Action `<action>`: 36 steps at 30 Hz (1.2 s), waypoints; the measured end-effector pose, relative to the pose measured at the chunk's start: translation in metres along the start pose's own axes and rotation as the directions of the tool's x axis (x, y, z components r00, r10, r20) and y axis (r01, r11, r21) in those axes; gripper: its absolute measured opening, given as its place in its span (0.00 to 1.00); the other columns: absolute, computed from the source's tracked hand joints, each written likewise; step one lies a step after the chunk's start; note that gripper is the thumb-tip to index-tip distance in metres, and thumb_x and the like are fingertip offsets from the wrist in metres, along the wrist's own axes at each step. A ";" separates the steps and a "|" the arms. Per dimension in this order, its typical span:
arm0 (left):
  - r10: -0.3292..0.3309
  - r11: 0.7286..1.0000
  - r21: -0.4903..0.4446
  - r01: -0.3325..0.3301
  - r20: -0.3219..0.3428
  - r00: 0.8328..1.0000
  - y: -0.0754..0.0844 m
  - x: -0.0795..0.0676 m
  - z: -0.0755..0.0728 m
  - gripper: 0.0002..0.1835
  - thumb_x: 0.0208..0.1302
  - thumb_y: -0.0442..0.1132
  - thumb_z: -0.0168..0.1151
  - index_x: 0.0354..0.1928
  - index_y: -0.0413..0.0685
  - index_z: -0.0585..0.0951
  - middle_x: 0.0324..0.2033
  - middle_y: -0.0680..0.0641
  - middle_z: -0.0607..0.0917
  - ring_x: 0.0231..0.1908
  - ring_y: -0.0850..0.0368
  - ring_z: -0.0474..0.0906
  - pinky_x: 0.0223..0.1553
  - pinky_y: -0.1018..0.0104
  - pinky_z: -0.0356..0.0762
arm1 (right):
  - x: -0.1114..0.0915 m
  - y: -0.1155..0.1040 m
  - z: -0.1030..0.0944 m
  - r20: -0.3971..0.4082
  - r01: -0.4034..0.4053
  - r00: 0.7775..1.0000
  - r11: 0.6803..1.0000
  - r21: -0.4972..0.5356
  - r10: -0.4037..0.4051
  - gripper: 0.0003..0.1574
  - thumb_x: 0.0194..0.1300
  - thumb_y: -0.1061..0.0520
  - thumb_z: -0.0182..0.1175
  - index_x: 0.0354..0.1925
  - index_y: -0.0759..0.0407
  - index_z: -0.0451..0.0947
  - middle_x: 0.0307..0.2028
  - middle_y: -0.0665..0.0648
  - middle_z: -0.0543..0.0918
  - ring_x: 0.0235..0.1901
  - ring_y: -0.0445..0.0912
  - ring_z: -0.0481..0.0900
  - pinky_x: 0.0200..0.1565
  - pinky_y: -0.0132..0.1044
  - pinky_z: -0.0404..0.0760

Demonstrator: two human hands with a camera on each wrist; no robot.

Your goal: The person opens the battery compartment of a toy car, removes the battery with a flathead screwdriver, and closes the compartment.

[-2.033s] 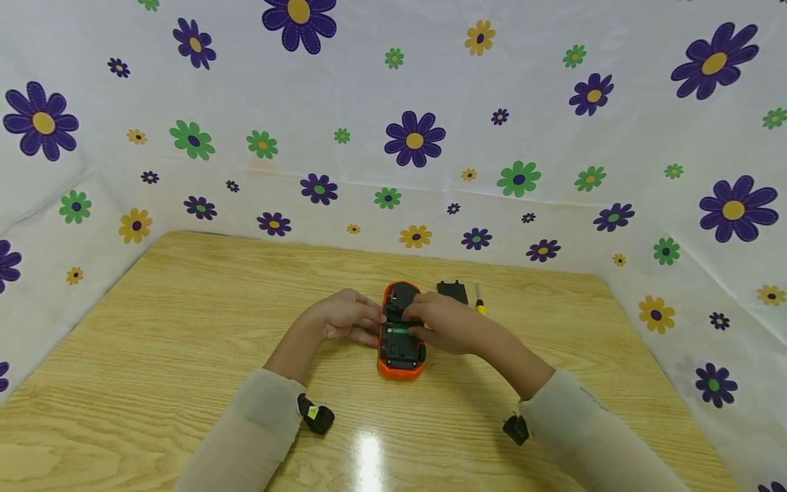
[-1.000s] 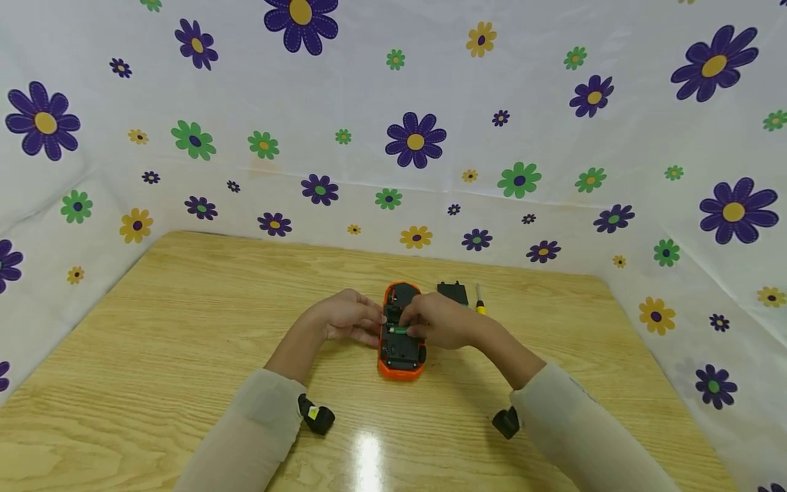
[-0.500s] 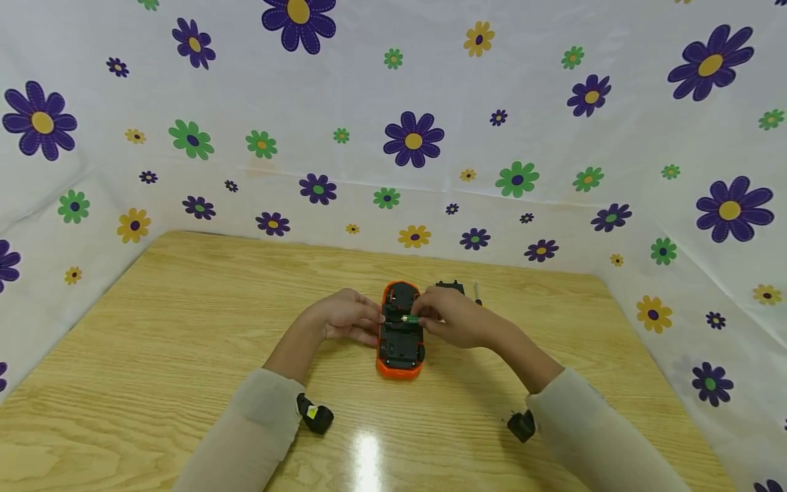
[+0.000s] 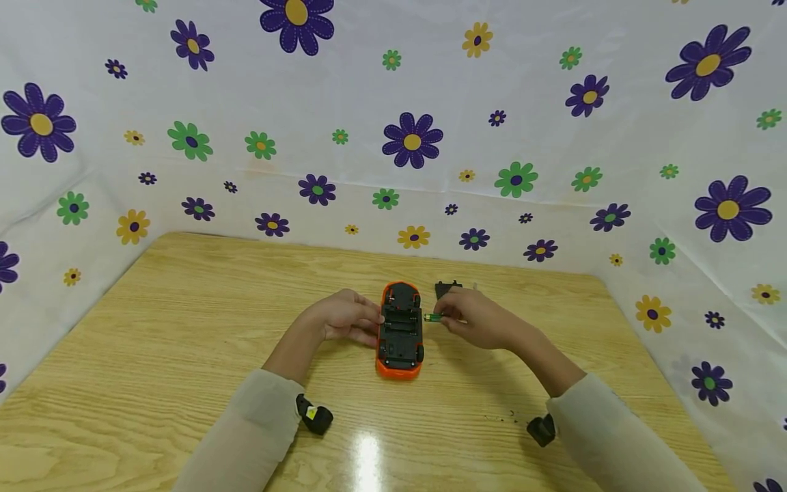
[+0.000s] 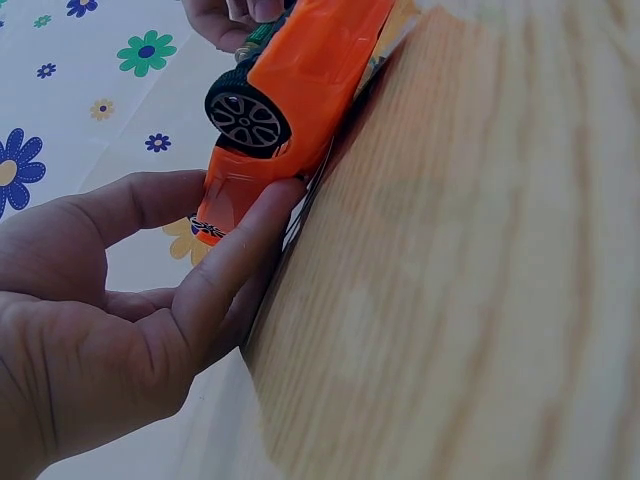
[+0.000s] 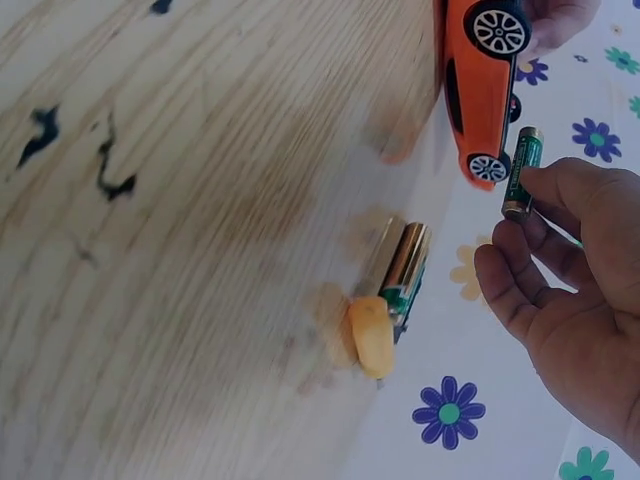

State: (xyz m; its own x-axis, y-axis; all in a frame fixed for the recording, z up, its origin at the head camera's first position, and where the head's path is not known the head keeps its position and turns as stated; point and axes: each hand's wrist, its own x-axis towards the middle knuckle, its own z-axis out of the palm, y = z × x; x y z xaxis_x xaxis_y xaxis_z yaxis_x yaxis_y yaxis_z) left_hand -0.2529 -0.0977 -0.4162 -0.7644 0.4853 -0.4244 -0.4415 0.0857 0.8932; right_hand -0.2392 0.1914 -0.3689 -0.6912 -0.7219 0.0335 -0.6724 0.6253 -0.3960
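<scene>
An orange toy car [image 4: 398,365] lies upside down on the table, its black underside and battery bay [image 4: 401,321] facing up. No battery shows in the bay. My left hand [image 4: 349,317] grips the car's left side; in the left wrist view, the thumb and fingers of that hand [image 5: 150,300] press against the orange body [image 5: 320,60]. My right hand [image 4: 476,318] pinches a green battery [image 4: 432,318], just right of the car. In the right wrist view, the battery [image 6: 524,172] sits between thumb and fingertips, apart from the car [image 6: 480,100].
Behind my right hand lies a black battery cover [image 4: 447,288], partly hidden. A yellow screwdriver handle [image 6: 372,338] and green-and-gold batteries [image 6: 405,262] lie on the table in the right wrist view. A flowered cloth [image 4: 344,164] hangs behind the wooden table [image 4: 215,307].
The right hand has lifted the green battery out of the bay and moved right with it, now covering most of the screwdriver. The left hand and the car have stayed put.
</scene>
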 end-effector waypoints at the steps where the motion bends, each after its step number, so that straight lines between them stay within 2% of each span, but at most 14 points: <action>1: 0.000 1.000 0.000 0.000 0.001 1.000 0.000 0.000 0.000 0.26 0.71 0.27 0.59 0.68 0.24 0.69 0.54 0.31 0.83 0.52 0.42 0.84 0.49 0.49 0.88 | -0.001 0.002 0.000 -0.003 -0.002 1.000 1.000 -0.006 0.002 0.09 0.73 0.63 0.61 0.49 0.63 0.82 0.37 0.50 0.81 0.35 0.39 0.76 0.39 0.36 0.82; 6: 0.001 1.000 0.003 -0.001 0.000 1.000 0.000 0.000 0.000 0.25 0.71 0.27 0.58 0.68 0.24 0.69 0.53 0.31 0.84 0.51 0.43 0.85 0.49 0.49 0.88 | -0.007 0.008 -0.001 -0.008 -0.022 1.000 1.000 -0.014 0.021 0.09 0.72 0.64 0.62 0.49 0.64 0.82 0.38 0.51 0.82 0.35 0.39 0.78 0.39 0.36 0.83; 12: 0.003 1.000 0.002 -0.003 -0.004 1.000 0.000 0.000 0.000 0.25 0.71 0.27 0.59 0.68 0.25 0.69 0.53 0.32 0.84 0.51 0.42 0.85 0.49 0.49 0.88 | -0.011 0.014 -0.002 0.006 -0.060 0.998 0.997 -0.048 0.061 0.10 0.72 0.65 0.62 0.50 0.66 0.82 0.43 0.56 0.84 0.41 0.45 0.83 0.45 0.41 0.87; 20: 0.008 1.000 0.001 -0.008 -0.003 1.000 0.000 0.000 0.000 0.25 0.71 0.27 0.59 0.67 0.24 0.70 0.52 0.31 0.84 0.52 0.42 0.85 0.49 0.49 0.88 | -0.013 0.026 0.000 0.022 -0.092 0.995 0.990 -0.106 0.095 0.09 0.71 0.65 0.63 0.48 0.63 0.83 0.40 0.54 0.84 0.39 0.44 0.81 0.45 0.46 0.86; 26: 0.003 1.000 0.001 -0.003 -0.005 1.000 -0.001 0.001 0.000 0.23 0.71 0.27 0.58 0.66 0.25 0.71 0.52 0.31 0.85 0.51 0.42 0.85 0.49 0.49 0.88 | -0.014 0.030 0.004 0.040 -0.108 0.993 0.987 -0.117 0.113 0.07 0.71 0.64 0.63 0.47 0.62 0.83 0.39 0.53 0.82 0.37 0.42 0.79 0.40 0.42 0.84; 36: -0.002 1.000 -0.003 0.002 -0.004 1.000 0.000 0.000 0.000 0.23 0.71 0.26 0.58 0.65 0.25 0.72 0.51 0.32 0.85 0.50 0.42 0.85 0.49 0.49 0.88 | -0.012 0.030 0.007 0.057 -0.050 0.997 0.985 -0.164 0.060 0.06 0.71 0.64 0.62 0.44 0.62 0.84 0.37 0.53 0.82 0.33 0.41 0.72 0.34 0.36 0.76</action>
State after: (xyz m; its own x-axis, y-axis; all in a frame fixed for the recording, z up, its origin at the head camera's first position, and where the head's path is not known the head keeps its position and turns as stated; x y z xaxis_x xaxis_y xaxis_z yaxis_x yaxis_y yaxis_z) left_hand -0.2534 -0.0976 -0.4161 -0.7656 0.4814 -0.4267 -0.4444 0.0838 0.8919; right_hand -0.2489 0.2164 -0.3879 -0.7141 -0.6988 -0.0427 -0.6713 0.7008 -0.2413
